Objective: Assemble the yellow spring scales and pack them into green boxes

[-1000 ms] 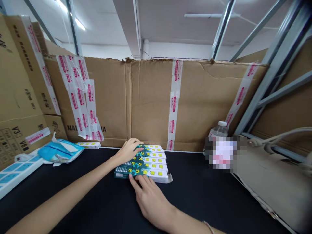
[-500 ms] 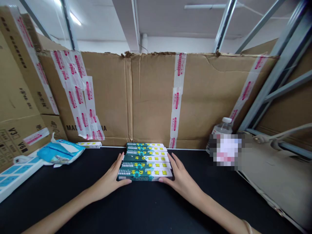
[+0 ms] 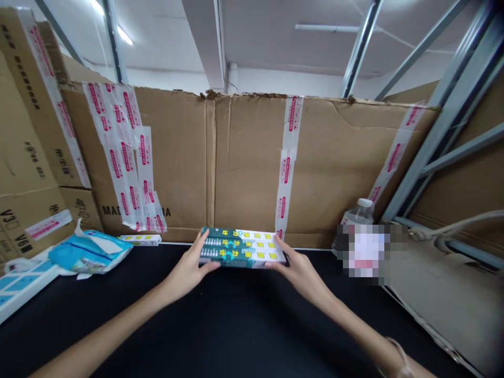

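Between my two hands is a row of narrow green-and-white cartons (image 3: pixel 241 247) with yellow lettering, pressed side by side. Three top faces show, and the block appears raised a little above the black tabletop. My left hand (image 3: pixel 192 261) grips the green ends, thumb along the near side and fingers behind the left end. At the white ends my right hand (image 3: pixel 293 262) holds the same way, thumb at the near corner. Whether other cartons lie under or behind the held ones is hidden.
A similar white carton (image 3: pixel 144 240) lies by the cardboard wall (image 3: pixel 177 157) at the back left. Nearby are a blue wipes packet (image 3: pixel 92 252) and a white power strip (image 3: pixel 23 283). On the right stand a clear bottle (image 3: pixel 360 212) and a beige bag (image 3: pixel 441 289).
Several cartons lay in a deeper row between my hands; now three top faces show, held farther back and apparently raised. Both hands moved away from me, and their grip closed on the cartons.
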{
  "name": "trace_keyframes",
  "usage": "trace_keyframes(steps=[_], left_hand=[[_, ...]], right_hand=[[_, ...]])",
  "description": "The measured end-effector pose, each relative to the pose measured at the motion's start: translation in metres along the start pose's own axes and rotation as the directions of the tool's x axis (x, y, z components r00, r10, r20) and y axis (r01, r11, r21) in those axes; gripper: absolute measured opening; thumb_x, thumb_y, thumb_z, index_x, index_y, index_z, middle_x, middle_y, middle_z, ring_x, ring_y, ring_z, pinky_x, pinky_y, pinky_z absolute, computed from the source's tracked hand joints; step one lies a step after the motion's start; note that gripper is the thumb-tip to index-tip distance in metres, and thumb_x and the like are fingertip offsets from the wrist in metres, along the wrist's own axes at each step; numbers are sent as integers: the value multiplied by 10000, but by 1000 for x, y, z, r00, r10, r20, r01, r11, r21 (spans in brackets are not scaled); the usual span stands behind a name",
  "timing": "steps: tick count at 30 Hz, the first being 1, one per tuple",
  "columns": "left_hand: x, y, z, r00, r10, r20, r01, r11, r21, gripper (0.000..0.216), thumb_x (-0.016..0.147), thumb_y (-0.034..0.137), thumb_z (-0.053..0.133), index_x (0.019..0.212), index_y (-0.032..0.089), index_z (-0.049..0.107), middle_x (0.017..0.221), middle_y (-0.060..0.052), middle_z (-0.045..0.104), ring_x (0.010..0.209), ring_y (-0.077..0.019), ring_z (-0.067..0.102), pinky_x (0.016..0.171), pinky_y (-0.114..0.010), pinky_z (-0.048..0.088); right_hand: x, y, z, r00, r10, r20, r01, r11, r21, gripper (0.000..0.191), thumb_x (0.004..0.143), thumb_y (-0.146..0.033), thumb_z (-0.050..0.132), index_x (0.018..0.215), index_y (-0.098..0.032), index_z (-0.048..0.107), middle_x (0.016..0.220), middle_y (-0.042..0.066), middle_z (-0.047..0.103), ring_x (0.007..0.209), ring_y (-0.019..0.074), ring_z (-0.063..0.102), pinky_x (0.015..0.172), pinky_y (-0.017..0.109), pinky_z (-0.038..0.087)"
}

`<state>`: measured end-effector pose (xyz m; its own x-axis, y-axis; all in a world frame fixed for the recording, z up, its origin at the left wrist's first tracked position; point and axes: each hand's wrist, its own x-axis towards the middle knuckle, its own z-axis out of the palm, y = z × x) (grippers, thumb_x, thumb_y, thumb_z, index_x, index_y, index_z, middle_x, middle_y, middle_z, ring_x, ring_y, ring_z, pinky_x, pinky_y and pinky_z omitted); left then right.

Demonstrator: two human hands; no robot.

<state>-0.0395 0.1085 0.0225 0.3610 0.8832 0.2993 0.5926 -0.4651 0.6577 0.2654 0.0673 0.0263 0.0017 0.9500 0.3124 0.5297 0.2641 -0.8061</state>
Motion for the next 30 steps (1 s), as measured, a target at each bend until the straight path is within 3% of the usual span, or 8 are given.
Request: trace_keyframes(steps=[5,7,11,14,19,23,25,30], left_hand=[[41,-23,6,999,11,46,-14,998,63,915,886,434,581,1565,123,52,1504,-188,452,1350,-285,483,1109,-423,408],[39,-31,13,999,23,32,-27,992,121,929,881,439,605,1568,141,56,1561,-214,343,1419,-333,367,1133,-484,357],[23,-35,22,995,89,-53,-73,963,258,774,958,435,513,1573,255,80,1649,-142,-96,1488,-393,-29,1181,-605,136],[10,-32,23,987,155,-40,-133,933,335,623,996,392,461,1552,342,185,1648,-64,-158,1481,-404,-79,1172,-630,122],[-17,-31,26,981,196,0,-182,908,378,585,1011,388,432,1547,366,198,1654,-56,-119,1478,-418,-55,1150,-658,169],[-32,-38,29,990,144,7,-137,927,349,548,1021,371,392,1540,292,235,1657,-125,3,1464,-378,221,1137,-559,328],[-37,-41,29,994,112,8,-108,940,323,539,1023,357,381,1536,272,240,1647,-146,109,1427,-340,342,1120,-513,378],[-52,-35,23,997,75,2,-73,968,240,553,998,377,427,1521,273,281,1594,-111,316,1414,-284,379,1138,-467,365]], right_hand=[[40,28,15,1000,-5,-15,5,1000,15,662,771,-391,734,1329,-78,565,1301,171,661,1191,294,633,1040,407,465],[45,39,22,999,-9,-39,10,1000,21,687,729,-403,772,1317,-113,567,1305,159,658,1203,291,623,1057,408,452],[44,52,30,991,26,-128,-21,999,38,873,649,-464,817,1390,-155,476,1392,188,579,1236,327,594,1060,441,450],[36,55,33,978,66,-197,-59,997,42,926,622,-504,824,1403,-162,463,1382,197,578,1246,376,571,1065,515,423],[10,53,35,976,66,-209,-47,995,93,737,709,-508,756,1337,-182,552,1351,164,608,1219,350,593,1040,487,453],[-12,48,39,985,34,-168,-9,990,144,527,744,-418,737,1211,-193,641,1263,132,659,1161,320,626,1006,456,489],[-22,44,39,987,26,-160,0,987,158,512,730,-382,760,1197,-207,642,1284,128,623,1185,321,599,1006,458,488],[-48,31,35,997,19,-76,-2,976,216,533,703,-315,797,1203,-258,619,1334,102,514,1184,293,588,831,357,579]])
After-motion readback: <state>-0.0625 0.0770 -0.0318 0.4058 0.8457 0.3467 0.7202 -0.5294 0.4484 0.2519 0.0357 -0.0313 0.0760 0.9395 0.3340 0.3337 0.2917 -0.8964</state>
